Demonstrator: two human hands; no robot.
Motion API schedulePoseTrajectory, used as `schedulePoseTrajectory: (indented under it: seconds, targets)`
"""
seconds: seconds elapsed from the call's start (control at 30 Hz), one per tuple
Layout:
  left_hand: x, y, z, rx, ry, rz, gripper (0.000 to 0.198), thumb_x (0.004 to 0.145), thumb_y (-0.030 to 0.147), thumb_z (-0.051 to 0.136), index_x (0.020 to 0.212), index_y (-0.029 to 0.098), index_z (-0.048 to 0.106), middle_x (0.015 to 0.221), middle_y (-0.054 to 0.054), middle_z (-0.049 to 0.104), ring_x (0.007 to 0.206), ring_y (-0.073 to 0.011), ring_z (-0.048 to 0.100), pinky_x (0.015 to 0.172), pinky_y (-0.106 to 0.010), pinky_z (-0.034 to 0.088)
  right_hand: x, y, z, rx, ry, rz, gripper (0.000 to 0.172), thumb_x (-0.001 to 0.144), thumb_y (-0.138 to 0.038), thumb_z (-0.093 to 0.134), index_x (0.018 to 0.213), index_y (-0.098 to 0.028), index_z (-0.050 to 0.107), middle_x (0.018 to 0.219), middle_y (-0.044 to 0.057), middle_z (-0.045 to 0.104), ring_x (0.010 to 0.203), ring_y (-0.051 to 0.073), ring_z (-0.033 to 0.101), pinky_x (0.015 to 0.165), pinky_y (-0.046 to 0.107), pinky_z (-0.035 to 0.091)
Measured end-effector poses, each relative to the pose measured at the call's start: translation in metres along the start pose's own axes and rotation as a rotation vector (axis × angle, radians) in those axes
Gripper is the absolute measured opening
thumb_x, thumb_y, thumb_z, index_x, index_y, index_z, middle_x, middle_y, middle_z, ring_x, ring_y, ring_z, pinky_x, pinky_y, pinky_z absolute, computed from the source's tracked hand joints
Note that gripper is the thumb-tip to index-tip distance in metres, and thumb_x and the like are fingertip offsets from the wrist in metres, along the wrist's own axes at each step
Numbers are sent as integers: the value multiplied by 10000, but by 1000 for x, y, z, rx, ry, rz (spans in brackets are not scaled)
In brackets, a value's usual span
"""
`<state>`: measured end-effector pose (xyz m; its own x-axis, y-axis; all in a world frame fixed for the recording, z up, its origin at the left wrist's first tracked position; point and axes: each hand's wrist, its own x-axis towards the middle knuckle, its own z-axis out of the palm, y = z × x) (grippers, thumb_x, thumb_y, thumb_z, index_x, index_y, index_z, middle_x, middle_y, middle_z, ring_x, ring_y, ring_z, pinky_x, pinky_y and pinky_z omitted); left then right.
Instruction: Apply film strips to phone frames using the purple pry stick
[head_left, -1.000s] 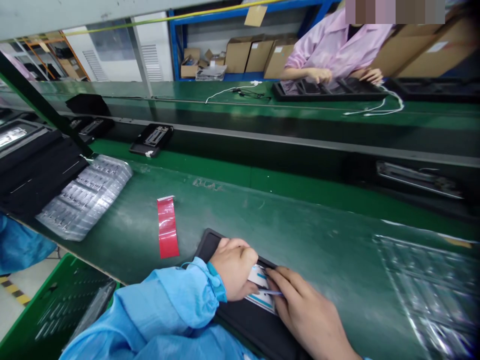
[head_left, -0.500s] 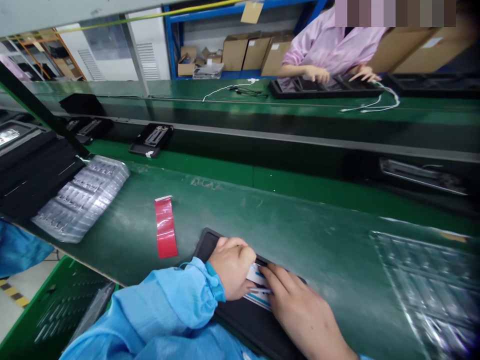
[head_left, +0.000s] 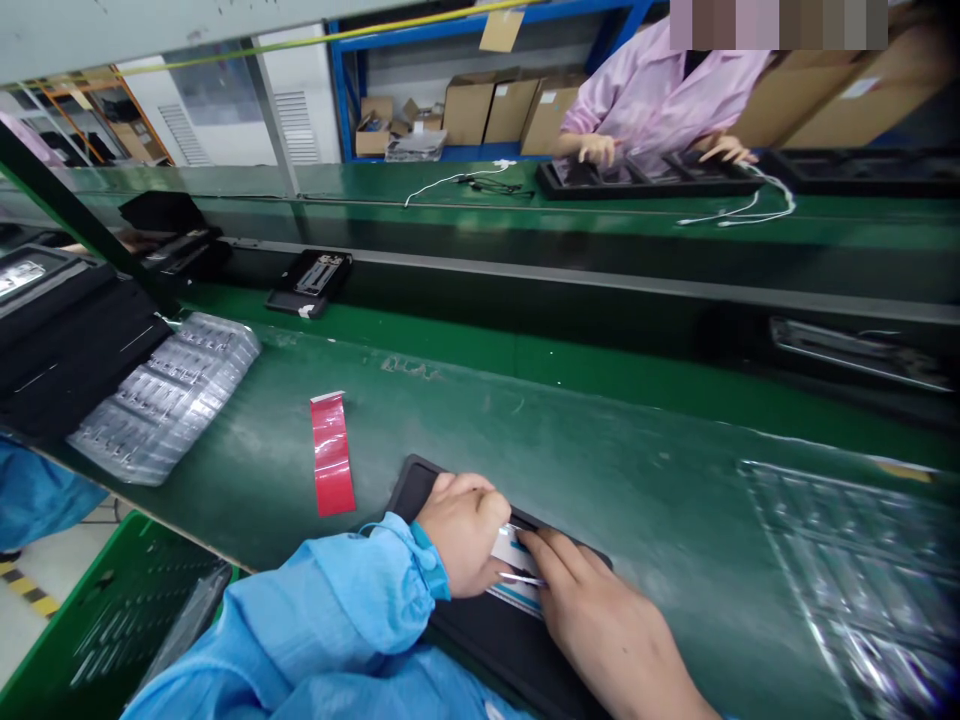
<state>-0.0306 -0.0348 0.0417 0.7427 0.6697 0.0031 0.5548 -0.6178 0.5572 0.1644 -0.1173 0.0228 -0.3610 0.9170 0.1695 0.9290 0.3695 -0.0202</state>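
Note:
A flat black tray (head_left: 499, 660) lies at the near edge of the bench, with a white part marked with blue stripes (head_left: 517, 600) in it. My left hand (head_left: 465, 535) is closed over the tray's upper left, its fingers curled and what they grip hidden. From the right, my right hand (head_left: 600, 620) rests on the striped part with bent fingers pressed together; its thumb is hidden. A thin white strip (head_left: 523, 578) spans the small gap between both hands. To the left of the tray lies a red film strip (head_left: 332, 455) with a pale end.
Clear plastic trays lie at left (head_left: 169, 400) and right (head_left: 862, 570). Behind runs a green conveyor (head_left: 450, 340) carrying a black tray with a metal-framed part (head_left: 311, 283). A co-worker's hands (head_left: 596, 150) are across the line. A green crate (head_left: 112, 620) stands lower left.
My hands have barely moved on the tray. The trays on the conveyor have shifted slightly right. Across the line, one hand of the co-worker has moved left.

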Motion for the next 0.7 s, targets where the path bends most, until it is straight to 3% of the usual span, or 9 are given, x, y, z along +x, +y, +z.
schedulePoseTrajectory:
  seconds: [0.13,0.27,0.37,0.47,0.63,0.7]
  targets:
    - [0,-1,1,-7,11,-12,563,700,457,806,1095,175,521,1102,-130,655,1213,-317,500,1009,-475,375,2,10,-9,160,-9,3,338,891,-162,464,1189,-230,609,1121,35,687,860,169,698,689,293,578]
    - [-1,0,0,18,16,10,535,712,448,789,1095,180,529,1115,-131,647,1218,-314,496,1007,-470,378,3,23,-27,294,147,57,272,911,-262,501,1152,-218,620,1118,69,676,946,188,691,794,301,578]
    - [-1,0,-1,33,21,16,520,716,450,779,1091,184,536,1108,-126,652,1225,-317,486,1010,-478,373,6,27,-36,373,191,122,244,906,-287,529,1117,-239,642,1120,68,670,994,196,676,847,310,560]
    - [-1,0,0,31,20,21,502,719,457,770,1079,191,544,1091,-114,662,1222,-315,486,1009,-480,370,13,25,-32,440,172,154,212,889,-293,551,1060,-248,669,1081,57,681,971,192,678,836,306,557]
    - [-1,-1,2,15,27,20,512,713,483,774,1075,199,549,1081,-104,675,1229,-314,483,1017,-480,361,30,27,-23,564,26,145,189,854,-244,541,951,-240,703,994,40,708,906,183,686,810,305,555]
    - [-1,-2,3,11,33,14,520,710,481,779,1083,200,550,1080,-103,676,1232,-313,482,1019,-479,358,31,32,-27,617,60,214,205,887,-301,531,957,-237,713,1031,50,709,952,193,682,838,311,548]
